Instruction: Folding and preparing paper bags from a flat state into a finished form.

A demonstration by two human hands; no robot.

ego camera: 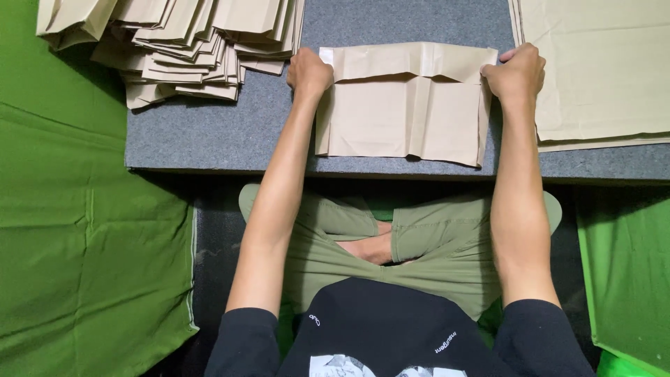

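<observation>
Head view | left hand [309,72], right hand [518,72] fingers gripping folded paper bag [405,112]

Single head-worn view, looking steeply down from close range over the person's lap onto grey mat [230,132]; no second view.

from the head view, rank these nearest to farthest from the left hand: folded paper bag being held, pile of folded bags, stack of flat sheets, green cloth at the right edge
From the left hand:
1. Folded paper bag, gripped at its top left corner.
2. Pile of folded bags, just to the left on the grey mat.
3. Stack of flat sheets, across on the right, past the right hand.
4. Green cloth, lower right, off the mat.
</observation>
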